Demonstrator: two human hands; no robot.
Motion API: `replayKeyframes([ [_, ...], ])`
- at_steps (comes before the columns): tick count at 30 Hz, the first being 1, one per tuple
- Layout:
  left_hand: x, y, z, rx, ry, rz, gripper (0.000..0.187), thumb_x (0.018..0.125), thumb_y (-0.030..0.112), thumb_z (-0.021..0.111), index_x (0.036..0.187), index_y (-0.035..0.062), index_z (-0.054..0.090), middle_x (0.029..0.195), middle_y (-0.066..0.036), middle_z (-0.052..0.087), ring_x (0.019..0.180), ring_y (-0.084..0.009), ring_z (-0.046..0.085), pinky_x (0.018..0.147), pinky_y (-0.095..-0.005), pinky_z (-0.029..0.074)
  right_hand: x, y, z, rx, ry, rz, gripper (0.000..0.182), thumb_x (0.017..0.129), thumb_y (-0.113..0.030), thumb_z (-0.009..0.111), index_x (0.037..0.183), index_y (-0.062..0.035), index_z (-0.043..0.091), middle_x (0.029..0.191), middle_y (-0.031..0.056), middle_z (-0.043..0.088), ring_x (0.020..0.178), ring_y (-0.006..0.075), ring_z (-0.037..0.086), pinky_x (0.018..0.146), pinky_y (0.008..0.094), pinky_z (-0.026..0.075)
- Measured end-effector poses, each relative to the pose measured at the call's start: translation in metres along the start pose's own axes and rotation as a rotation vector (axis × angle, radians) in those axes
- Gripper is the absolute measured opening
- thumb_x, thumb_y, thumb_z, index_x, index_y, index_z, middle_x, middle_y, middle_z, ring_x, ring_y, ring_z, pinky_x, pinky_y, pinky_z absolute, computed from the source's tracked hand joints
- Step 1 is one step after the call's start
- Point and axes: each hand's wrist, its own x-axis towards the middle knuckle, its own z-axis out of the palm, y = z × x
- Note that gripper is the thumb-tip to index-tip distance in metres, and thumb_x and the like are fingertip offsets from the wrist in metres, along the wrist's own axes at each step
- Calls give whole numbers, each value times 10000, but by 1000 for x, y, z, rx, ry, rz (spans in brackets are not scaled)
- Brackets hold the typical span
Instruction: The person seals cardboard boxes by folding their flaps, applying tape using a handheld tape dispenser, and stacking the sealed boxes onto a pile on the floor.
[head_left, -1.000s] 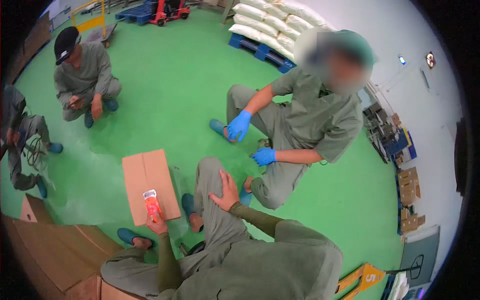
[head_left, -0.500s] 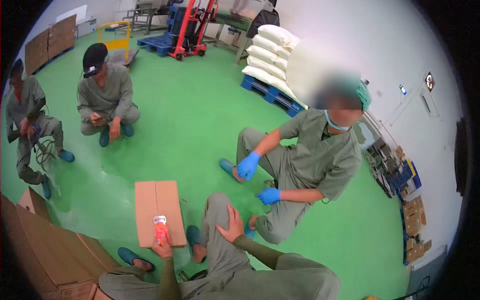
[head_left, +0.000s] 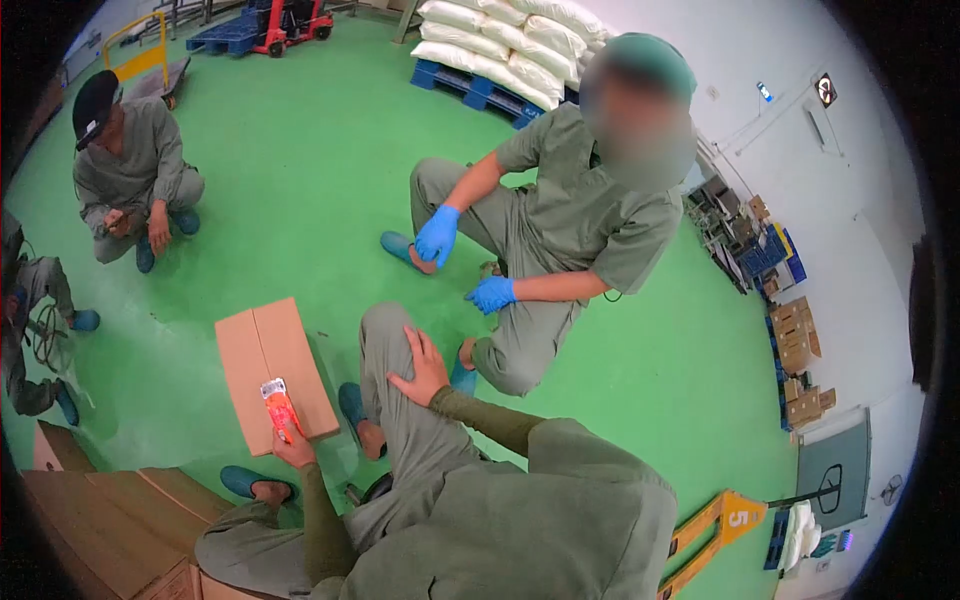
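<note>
My left hand (head_left: 293, 449) is closed round the lower end of a small red-orange packet (head_left: 280, 408) with a silvery-white top end. The packet overlaps the near part of a closed brown cardboard box (head_left: 268, 335) on the green floor. My right hand (head_left: 424, 370) lies on my raised knee with its fingers spread, holding nothing. Just beyond that knee squats a person in blue gloves (head_left: 437, 236), both forearms resting on the knees.
Another person (head_left: 137, 170) squats at the upper left, and a third is partly cut off at the left edge. Brown cartons (head_left: 115, 520) stand at my lower left. White sacks (head_left: 500, 45) are stacked on a blue pallet (head_left: 470, 88). A yellow pallet jack (head_left: 735, 515) stands at lower right.
The view has turned right and down, so the box, people and sacks shift up and left, and the yellow pallet jack comes into sight. My left hand still holds the packet.
</note>
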Motion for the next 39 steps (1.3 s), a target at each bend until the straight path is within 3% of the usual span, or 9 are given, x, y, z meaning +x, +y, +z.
replayKeyframes([
  [20,1,26,-8,-48,-20,-12,445,939,388,637,933,-56,654,712,-207,618,636,-328,584,622,-467,450,-1,-1,0,14,28,-30,1013,774,-391,782,1566,-117,214,1488,256,331,1326,454,400,1080,532,369],
  [26,-1,6,3,-59,54,69,400,928,357,667,844,-33,668,687,-163,633,635,-265,599,632,-441,469,1,-3,-5,116,-24,-3,991,773,-375,781,1546,-47,253,1474,268,367,1350,454,381,1112,525,338],
  [28,-8,-29,6,107,-109,-28,361,917,323,685,760,-2,683,647,-120,629,614,-243,589,611,-393,465,-1,15,5,-36,1,-125,968,776,-368,780,1520,12,291,1474,269,383,1378,442,361,1145,513,305],
  [29,-15,-40,19,-134,6,-27,340,909,304,691,717,24,693,621,-93,620,614,-228,579,608,-369,454,-3,18,7,8,7,-104,950,780,-365,781,1504,38,315,1496,258,377,1403,417,346,1169,497,275],
  [31,-25,-73,30,19,-54,93,327,909,309,679,746,27,712,623,-82,621,664,-225,600,657,-399,470,-4,55,33,154,62,-186,981,768,-294,802,1529,23,271,1532,232,336,1420,389,327,1183,480,253],
  [32,-20,-44,20,85,-51,123,381,904,364,677,741,22,707,633,-86,628,678,-224,611,673,-418,473,-5,60,33,54,16,-141,995,761,-251,806,1536,23,245,1542,225,314,1427,382,313,1188,472,248],
  [33,-25,-35,16,-117,-207,-238,438,893,435,680,745,23,703,654,-126,631,697,-232,616,715,-453,472,-1,35,14,50,-29,-142,999,761,-235,803,1539,22,231,1552,220,302,1437,379,298,1191,471,245],
  [36,-17,-18,11,63,-34,-69,464,872,476,685,868,12,684,772,-207,639,805,-364,620,791,-478,470,1,9,4,99,-69,-84,981,772,-210,786,1551,-8,226,1542,231,308,1420,403,317,1175,485,267],
  [39,-16,-11,8,72,-48,-102,479,865,475,690,889,-1,655,797,-212,637,849,-414,600,787,-488,466,-2,2,3,83,-64,-76,956,789,-193,765,1559,-27,223,1530,243,314,1407,421,330,1162,491,282],
])
